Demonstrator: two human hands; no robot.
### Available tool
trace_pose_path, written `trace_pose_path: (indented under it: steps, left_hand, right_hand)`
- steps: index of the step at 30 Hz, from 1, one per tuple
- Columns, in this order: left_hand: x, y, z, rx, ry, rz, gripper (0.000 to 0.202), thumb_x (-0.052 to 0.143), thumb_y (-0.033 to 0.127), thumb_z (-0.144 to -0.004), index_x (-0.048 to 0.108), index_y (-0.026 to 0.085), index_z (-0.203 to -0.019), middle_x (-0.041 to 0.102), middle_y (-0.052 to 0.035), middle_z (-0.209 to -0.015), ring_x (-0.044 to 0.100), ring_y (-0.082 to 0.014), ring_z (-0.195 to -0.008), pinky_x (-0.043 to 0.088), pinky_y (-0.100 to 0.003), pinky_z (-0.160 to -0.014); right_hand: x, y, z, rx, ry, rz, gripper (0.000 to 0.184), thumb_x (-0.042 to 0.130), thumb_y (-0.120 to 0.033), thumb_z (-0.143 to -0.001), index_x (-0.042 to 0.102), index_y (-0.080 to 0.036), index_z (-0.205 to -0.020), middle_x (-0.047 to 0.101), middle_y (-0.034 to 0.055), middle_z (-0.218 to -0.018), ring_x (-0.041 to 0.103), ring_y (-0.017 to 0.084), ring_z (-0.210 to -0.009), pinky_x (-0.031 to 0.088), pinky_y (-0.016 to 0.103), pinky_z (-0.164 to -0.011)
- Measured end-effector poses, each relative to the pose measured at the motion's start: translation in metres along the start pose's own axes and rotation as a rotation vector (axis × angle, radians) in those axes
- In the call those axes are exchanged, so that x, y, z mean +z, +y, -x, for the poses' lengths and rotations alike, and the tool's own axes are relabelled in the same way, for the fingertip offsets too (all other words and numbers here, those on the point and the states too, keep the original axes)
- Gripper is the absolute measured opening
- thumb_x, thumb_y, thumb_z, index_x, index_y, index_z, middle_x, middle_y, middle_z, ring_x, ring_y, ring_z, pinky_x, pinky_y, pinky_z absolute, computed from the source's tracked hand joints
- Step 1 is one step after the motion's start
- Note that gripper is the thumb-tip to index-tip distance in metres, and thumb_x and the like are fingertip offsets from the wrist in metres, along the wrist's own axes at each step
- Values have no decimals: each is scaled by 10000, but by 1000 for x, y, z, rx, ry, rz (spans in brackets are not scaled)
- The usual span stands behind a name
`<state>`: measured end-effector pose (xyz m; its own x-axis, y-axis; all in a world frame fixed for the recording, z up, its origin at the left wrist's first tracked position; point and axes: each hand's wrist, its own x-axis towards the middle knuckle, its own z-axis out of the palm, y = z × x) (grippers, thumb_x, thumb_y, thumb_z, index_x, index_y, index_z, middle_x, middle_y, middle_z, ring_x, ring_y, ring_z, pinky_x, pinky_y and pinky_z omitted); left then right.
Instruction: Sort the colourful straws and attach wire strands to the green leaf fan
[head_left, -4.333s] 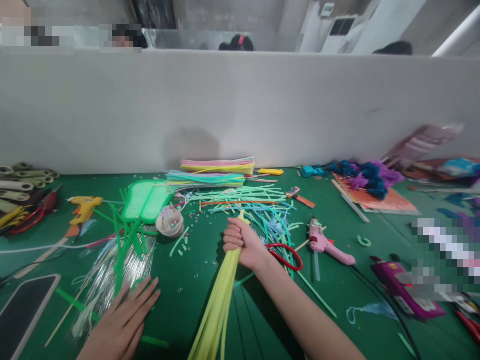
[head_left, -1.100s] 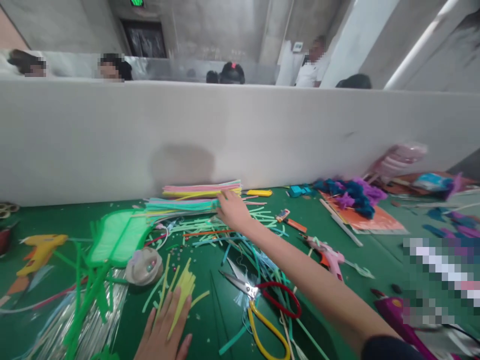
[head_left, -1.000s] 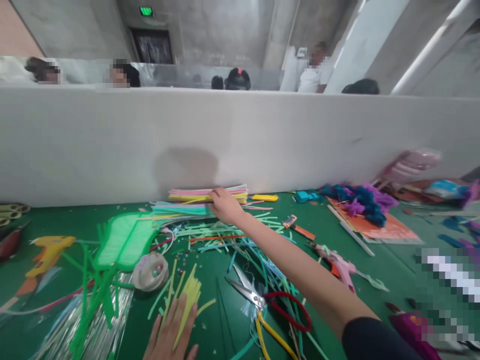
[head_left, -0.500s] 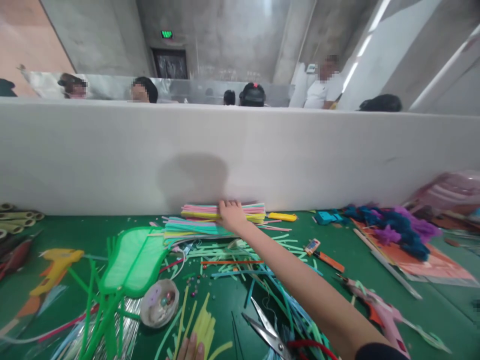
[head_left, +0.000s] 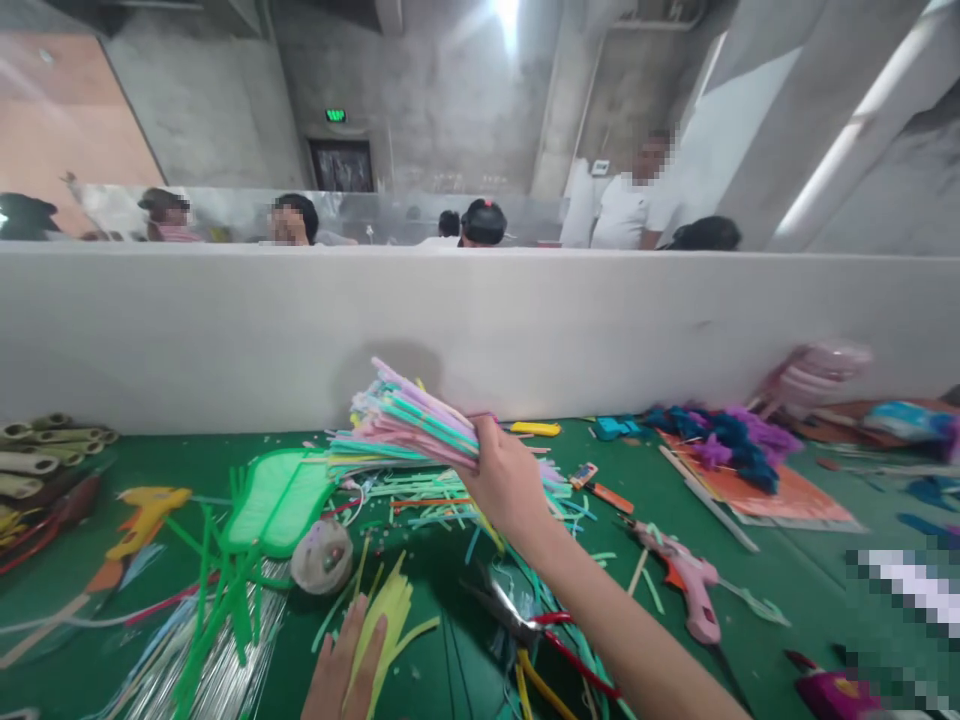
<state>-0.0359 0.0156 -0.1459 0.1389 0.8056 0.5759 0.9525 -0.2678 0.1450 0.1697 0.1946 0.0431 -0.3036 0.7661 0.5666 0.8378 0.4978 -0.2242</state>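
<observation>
My right hand (head_left: 514, 490) grips a thick bundle of pastel pipe cleaners (head_left: 420, 420) in pink, lilac, mint and yellow. The bundle is tilted, raised off the table near the white partition. More loose mint pipe cleaners (head_left: 405, 485) lie beneath and around it. At the front, my left hand (head_left: 345, 660) rests flat with fingers extended on short yellow fuzzy strips (head_left: 391, 605). Its wrist is out of view. Red-handled scissors (head_left: 574, 655) lie between my arms, partly covered by my right forearm.
The white partition (head_left: 225, 330) bounds the far table edge, with people beyond it. To the left are a yellow glue gun (head_left: 146, 510), a green mesh piece (head_left: 277, 500) and a small bowl (head_left: 322, 555). A pink glue gun (head_left: 686, 580) and blue-purple fuzzy pieces (head_left: 735, 440) lie right.
My right hand has lifted the pipe cleaner bundle off the table and drawn it towards me. My left hand shows more, still on the yellow strips. The view has tilted up and turned slightly right.
</observation>
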Motion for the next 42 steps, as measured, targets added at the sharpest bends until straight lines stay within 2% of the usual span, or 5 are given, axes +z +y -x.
trace_pose_path:
  steps: [9,14,19,28,42]
  left_hand:
    - [-126,103,-155,-485,68,1242,832,680,499,-764,284,214,-1438,508,-149,-1386,498,-291,-1271,433,-405,-1033]
    - [-133,110,-196,-709,161,1658,442,605,375,-821,544,159,-1202,700,-60,-935,676,-225,-910,539,-332,-810]
    - [-133,98,-203,-580,21,1981,355,439,329,-847,610,136,-1091,587,5,-665,592,-147,-598,509,-256,-567]
    - [-106,93,-175,-645,-349,1798,481,543,592,-816,616,157,-1008,540,20,-588,465,-93,-398,402,-209,-390]
    - [-117,67,-174,-395,-240,724,557,727,483,-678,613,243,-1168,684,-75,-1149,625,-342,-1022,519,-357,-734]
  right_hand:
    - [-39,-76,88,71,154,-359,548,505,-158,-804,376,-220,-1334,579,147,-1148,550,330,-1046,485,522,-846]
    - [-70,-80,103,52,14,-572,787,598,-171,-744,274,-205,-1460,468,171,-1345,450,353,-1230,446,547,-972]
    - [-111,-56,91,217,-87,-907,223,585,-286,-844,645,-235,-1053,680,51,-940,644,189,-797,546,320,-718]
    - [-100,-48,73,395,29,-1243,143,593,-331,-875,678,-222,-915,678,16,-792,634,134,-699,508,237,-619]
    - [-82,-36,59,469,-33,-1267,128,653,-316,-826,654,-192,-791,663,3,-742,596,119,-669,487,234,-612]
